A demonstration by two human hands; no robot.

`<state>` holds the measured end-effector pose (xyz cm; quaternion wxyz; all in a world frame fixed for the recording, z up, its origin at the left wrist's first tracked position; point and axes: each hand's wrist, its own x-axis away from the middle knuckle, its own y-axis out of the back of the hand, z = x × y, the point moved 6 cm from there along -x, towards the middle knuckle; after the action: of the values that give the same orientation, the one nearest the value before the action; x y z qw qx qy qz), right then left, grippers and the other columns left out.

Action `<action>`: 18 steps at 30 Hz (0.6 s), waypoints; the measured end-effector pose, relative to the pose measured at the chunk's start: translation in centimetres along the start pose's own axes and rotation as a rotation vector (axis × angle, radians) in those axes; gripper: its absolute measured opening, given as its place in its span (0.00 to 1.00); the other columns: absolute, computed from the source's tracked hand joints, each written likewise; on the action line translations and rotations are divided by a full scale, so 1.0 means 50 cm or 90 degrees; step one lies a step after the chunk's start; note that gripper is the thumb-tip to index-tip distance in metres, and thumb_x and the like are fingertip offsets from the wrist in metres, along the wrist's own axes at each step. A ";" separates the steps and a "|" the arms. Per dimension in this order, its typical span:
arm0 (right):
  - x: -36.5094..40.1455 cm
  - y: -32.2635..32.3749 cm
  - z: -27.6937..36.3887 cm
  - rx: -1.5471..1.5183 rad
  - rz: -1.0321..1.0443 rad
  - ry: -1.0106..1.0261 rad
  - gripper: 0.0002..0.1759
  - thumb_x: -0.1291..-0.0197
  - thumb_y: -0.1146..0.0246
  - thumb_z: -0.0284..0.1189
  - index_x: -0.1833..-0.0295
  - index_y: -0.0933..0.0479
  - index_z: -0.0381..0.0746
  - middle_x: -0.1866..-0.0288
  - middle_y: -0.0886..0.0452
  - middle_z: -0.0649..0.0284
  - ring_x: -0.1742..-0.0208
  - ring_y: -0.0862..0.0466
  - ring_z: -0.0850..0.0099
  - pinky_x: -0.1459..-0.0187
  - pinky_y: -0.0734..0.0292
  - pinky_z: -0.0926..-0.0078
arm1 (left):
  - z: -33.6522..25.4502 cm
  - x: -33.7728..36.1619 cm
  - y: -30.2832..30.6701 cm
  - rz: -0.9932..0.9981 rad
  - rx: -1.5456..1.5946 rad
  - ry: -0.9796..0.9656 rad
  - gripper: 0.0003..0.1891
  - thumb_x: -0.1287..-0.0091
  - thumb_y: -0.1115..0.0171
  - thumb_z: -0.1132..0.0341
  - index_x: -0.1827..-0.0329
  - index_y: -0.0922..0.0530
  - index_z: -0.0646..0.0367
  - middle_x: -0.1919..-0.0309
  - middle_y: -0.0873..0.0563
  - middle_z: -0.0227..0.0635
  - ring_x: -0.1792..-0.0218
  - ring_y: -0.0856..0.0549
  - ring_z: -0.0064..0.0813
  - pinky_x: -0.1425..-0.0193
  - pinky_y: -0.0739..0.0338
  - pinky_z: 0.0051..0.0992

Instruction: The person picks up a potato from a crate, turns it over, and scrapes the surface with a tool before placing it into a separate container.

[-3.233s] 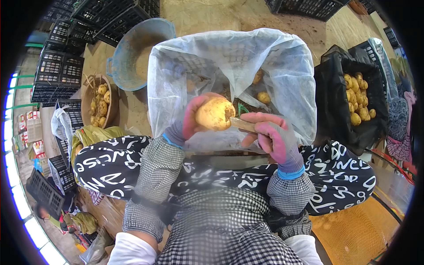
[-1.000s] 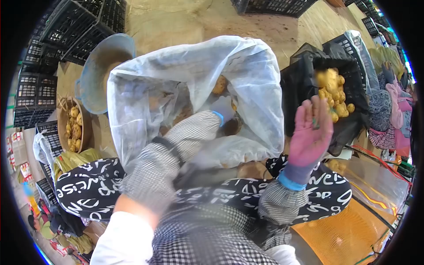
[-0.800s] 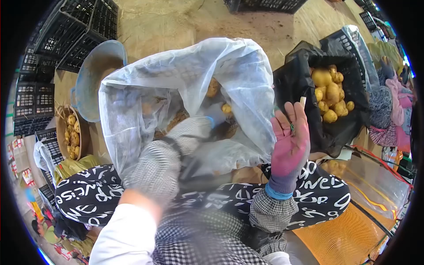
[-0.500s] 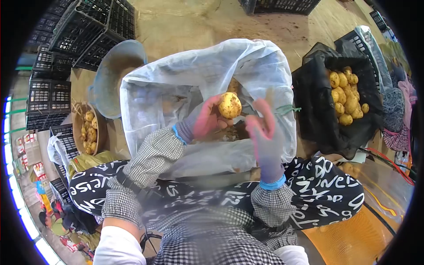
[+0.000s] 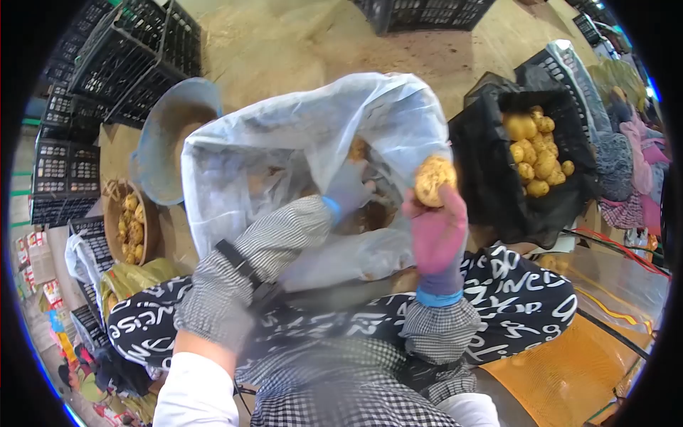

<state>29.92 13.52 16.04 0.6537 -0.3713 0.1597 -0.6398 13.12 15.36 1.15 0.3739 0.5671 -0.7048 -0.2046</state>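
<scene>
My right hand, in a pink and grey glove, holds a dirt-specked potato upright at the right rim of a crate lined with white plastic. Down inside that crate is my left hand; its fingers are partly hidden, and whether they grip anything cannot be made out. A brown potato shows in the liner above it. To the right, a crate lined in black holds several yellow potatoes. One blurred potato appears at the upper left of that pile.
At the left are a blue tub, a round basket with potatoes, and stacked black crates. Another black crate stands at the top. A person is at the right edge, near red cables.
A potato is now in my right hand, and my left hand, which held one, has gone down into the white-lined crate without it. The view has shifted slightly. A blurred potato has appeared at the black-lined crate.
</scene>
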 end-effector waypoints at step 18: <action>0.674 -0.148 0.520 1.007 -0.361 0.862 0.44 0.52 0.36 0.18 0.26 0.43 0.29 0.36 0.28 0.48 0.47 0.19 0.66 0.48 0.22 0.70 | 0.079 -0.012 -0.079 0.359 1.101 0.082 0.32 0.36 0.34 0.57 0.29 0.34 0.49 0.34 0.26 0.38 0.35 0.25 0.40 0.31 0.27 0.43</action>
<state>46.78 -10.69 47.63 0.3120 0.5638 -0.0628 -0.7621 12.71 14.29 -4.38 -0.1073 0.4668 -0.7026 0.5263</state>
